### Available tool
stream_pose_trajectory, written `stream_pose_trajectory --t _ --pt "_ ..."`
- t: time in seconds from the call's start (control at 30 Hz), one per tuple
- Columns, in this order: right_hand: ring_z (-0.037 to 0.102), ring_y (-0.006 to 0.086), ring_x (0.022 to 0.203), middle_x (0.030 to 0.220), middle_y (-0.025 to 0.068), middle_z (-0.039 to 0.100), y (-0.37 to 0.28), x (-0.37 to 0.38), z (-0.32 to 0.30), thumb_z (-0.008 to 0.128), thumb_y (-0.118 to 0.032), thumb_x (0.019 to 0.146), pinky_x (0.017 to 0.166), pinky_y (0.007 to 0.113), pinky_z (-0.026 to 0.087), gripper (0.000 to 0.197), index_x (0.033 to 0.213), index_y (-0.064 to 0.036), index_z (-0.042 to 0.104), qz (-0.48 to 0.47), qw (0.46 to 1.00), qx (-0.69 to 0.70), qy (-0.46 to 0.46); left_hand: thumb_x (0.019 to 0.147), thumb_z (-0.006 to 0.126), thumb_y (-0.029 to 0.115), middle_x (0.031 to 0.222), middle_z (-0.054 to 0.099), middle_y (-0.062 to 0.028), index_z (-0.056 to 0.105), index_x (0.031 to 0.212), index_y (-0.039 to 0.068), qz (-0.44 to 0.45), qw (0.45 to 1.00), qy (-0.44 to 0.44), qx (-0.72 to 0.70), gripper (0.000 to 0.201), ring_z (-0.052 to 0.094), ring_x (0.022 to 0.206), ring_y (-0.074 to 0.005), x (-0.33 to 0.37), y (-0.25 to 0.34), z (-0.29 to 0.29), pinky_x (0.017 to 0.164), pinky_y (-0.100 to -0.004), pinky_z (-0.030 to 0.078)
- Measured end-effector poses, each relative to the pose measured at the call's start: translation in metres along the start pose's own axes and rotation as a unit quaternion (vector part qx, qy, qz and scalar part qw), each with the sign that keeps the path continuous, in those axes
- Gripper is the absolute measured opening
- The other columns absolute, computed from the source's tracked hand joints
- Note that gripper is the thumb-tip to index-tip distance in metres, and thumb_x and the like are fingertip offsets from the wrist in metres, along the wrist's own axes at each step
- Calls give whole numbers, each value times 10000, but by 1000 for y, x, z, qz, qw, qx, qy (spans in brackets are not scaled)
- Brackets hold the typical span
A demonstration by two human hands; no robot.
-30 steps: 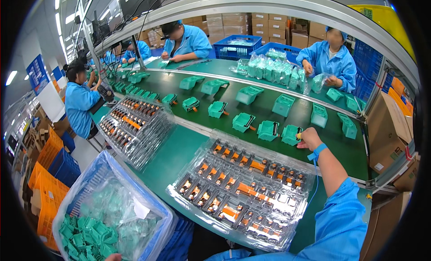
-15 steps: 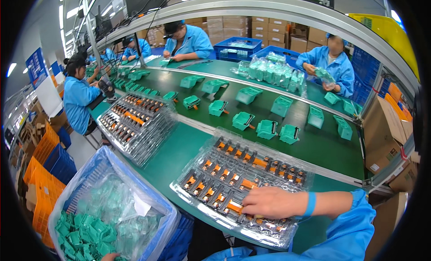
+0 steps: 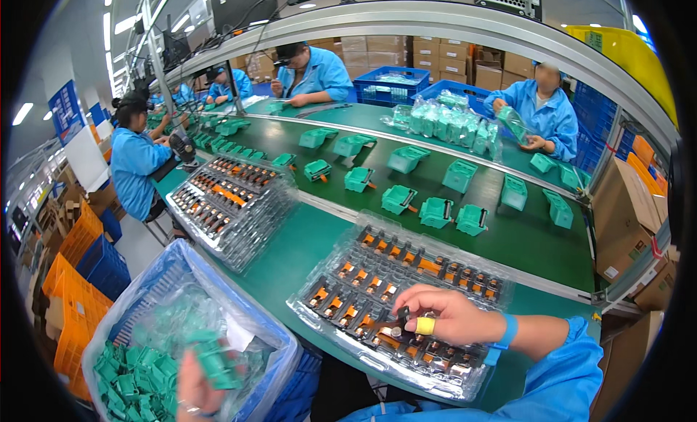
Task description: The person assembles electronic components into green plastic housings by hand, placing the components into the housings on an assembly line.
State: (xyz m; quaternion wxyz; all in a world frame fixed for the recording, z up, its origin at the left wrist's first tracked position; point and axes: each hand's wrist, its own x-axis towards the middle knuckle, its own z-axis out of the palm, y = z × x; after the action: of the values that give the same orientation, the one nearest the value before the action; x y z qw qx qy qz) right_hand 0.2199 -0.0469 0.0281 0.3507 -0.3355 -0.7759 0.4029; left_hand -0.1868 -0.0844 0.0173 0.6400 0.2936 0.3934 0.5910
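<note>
My left hand [image 3: 196, 389], smeared by motion, grips a green plastic housing [image 3: 216, 358] above the lined blue crate [image 3: 190, 252] at the lower left. More green plastic parts [image 3: 134, 382] lie loose inside that crate, beside crumpled clear bags. Over a clear plastic tray [image 3: 308, 306], my right hand [image 3: 454, 317] pinches a small black part [image 3: 404, 314] between thumb and forefinger; part of it is hidden by the fingers. A yellow cover sits on one finger, and a blue band circles the wrist. Rows of small black-and-orange parts [image 3: 374, 284] fill the tray.
Stacked clear trays [image 3: 232, 211] hold more parts at the left. Beyond lies a green conveyor belt [image 3: 537, 244] with several green housings [image 3: 435, 211]. A metal frame bar [image 3: 450, 19] arches overhead. Co-workers in blue sit around the line; one person [image 3: 541, 113] handles a bagged green part.
My left hand has risen from the crate with a green housing in it. My right hand has lifted from the tray and now shows a small black part in its pinch.
</note>
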Motion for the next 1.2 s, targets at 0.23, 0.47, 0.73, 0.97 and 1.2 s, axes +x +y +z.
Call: stream_pose_trajectory --t 0.23,0.47,0.73,0.97,1.2 --pt "430 115 1137 1388 116 369 -10 36 20 609 -143 855 876 276 388 99 881 -50 587 32 972 231 -36 958 357 292 1318 441 -143 357 1334 50 -358 834 -304 -289 448 474 1177 -305 50 -102 91 915 -381 465" --pt "541 73 915 966 25 619 23 39 37 604 -112 863 799 225 436 224 1056 1 589 213 916 339 13 953 349 387 1345 405 -144 313 1359 58 -352 906 -225 -70 524 422 1225 -327 45 -87 124 956 -373 441" --pt "564 74 888 946 30 619 17 35 40 616 -92 854 796 208 457 266 1087 25 566 239 918 309 63 921 497 249 1378 350 -116 279 1362 58 -164 949 -270 -3 528 421 1218 -304 43 -87 118 997 -418 392" --pt "576 91 909 995 45 602 19 21 31 603 -47 852 803 231 476 179 1012 21 561 181 910 346 138 907 494 75 1266 440 -170 328 1280 -27 -75 983 -150 79 421 508 1121 -277 45 -86 112 925 -438 470" --pt "578 74 776 860 44 592 -7 13 23 684 -33 782 655 208 481 188 938 28 597 50 959 200 195 890 494 35 1251 465 -156 302 1303 -49 -215 959 -164 87 464 562 1043 -249 42 -69 124 803 -389 546"
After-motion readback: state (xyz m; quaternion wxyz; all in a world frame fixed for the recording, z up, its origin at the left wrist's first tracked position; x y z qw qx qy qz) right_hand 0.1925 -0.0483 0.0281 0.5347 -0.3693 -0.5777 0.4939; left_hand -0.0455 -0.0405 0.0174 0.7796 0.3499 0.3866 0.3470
